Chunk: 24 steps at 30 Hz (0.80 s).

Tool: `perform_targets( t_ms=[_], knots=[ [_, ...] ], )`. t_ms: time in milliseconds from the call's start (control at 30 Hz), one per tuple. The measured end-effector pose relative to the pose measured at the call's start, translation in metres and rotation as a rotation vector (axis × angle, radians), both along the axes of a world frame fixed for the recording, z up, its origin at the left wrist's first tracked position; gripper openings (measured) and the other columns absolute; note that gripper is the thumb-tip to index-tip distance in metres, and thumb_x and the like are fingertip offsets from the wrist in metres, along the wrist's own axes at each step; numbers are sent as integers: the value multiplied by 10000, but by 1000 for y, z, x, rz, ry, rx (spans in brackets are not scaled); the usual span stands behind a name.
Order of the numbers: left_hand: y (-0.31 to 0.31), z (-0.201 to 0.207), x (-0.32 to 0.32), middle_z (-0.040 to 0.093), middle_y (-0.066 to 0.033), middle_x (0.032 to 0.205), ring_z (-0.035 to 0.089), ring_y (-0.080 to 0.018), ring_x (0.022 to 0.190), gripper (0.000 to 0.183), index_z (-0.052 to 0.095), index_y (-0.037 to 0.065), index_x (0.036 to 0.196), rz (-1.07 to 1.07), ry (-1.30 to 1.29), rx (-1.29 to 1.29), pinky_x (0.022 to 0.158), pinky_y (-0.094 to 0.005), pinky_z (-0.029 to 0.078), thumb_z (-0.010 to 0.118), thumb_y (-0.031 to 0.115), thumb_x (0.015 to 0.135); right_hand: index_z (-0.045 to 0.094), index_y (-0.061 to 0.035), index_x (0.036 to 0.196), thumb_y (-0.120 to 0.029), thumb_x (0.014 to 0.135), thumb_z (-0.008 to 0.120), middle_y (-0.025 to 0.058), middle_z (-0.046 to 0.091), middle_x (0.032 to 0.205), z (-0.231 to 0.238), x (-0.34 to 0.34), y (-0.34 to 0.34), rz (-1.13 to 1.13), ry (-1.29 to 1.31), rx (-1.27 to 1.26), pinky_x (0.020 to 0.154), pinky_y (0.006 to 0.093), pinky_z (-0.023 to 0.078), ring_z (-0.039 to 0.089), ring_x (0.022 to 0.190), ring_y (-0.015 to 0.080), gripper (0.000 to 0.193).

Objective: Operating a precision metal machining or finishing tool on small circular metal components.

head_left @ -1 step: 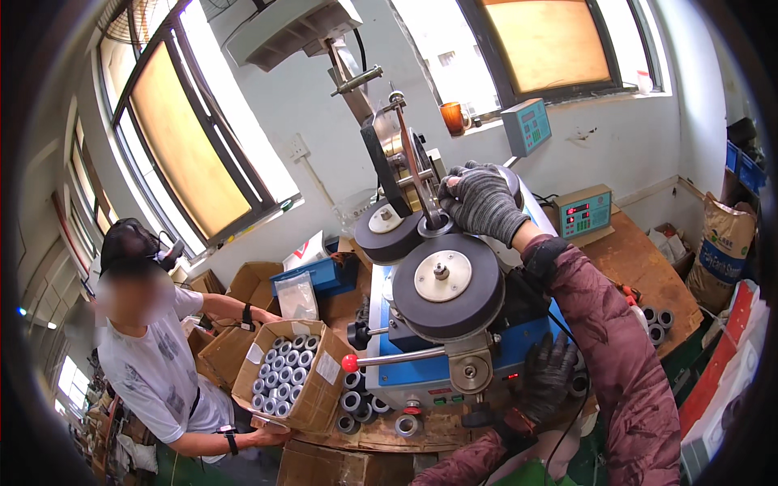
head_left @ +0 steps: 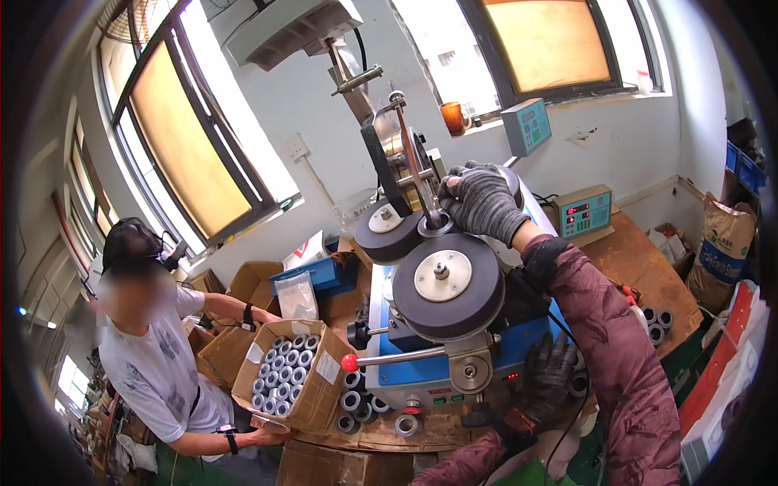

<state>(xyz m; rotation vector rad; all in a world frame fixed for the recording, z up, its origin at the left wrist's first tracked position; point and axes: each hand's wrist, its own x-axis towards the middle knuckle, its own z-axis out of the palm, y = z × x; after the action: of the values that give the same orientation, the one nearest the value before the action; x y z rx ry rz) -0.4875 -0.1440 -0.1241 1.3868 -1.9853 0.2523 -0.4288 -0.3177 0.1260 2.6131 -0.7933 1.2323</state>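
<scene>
Reaching up, the gloved right hand (head_left: 480, 201) presses closed over the machine's upper spool (head_left: 401, 166) (steadying it, apparently), while the left hand (head_left: 548, 374), fingers spread, rests against the blue machine base (head_left: 421, 368).

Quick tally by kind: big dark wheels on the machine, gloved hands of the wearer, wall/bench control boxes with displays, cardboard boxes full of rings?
Dark wheels on the machine: 2 (front wheel, rear wheel)
Gloved hands: 2 (right hand, left hand)
Control boxes with displays: 2 (upper box, lower box)
Cardboard boxes of rings: 1 (box of rings)
Total: 7
</scene>
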Motion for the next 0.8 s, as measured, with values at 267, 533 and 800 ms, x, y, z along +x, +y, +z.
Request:
perform_targets(
  t_ms=[267, 533, 800],
  knots=[
    [-4, -6, 1, 379, -195, 1391, 321, -389, 1302, 536, 484, 30, 1271, -10, -22, 17, 1059, -529, 229, 567, 272, 800, 669, -131, 861, -267, 780, 625, 97, 654, 892, 3, -1, 1, -2, 19, 9, 877, 425, 428, 602, 939, 290, 164],
    [-7, -14, 1, 368, -173, 1408, 301, -376, 1319, 527, 479, 46, 1281, -8, 21, -42, 1068, -526, 218, 556, 246, 800, 673, -124, 864, -253, 786, 622, 101, 657, 893, 2, -1, 1, -12, 30, 13, 881, 420, 427, 602, 938, 287, 160],
    [-6, -14, 4, 367, -181, 1408, 299, -376, 1321, 532, 482, 43, 1279, -13, 25, -54, 1069, -526, 219, 560, 244, 792, 677, -125, 867, -256, 781, 626, 104, 663, 861, 2, 1, 2, -1, 28, 51, 875, 404, 433, 604, 929, 284, 165]
  ],
)
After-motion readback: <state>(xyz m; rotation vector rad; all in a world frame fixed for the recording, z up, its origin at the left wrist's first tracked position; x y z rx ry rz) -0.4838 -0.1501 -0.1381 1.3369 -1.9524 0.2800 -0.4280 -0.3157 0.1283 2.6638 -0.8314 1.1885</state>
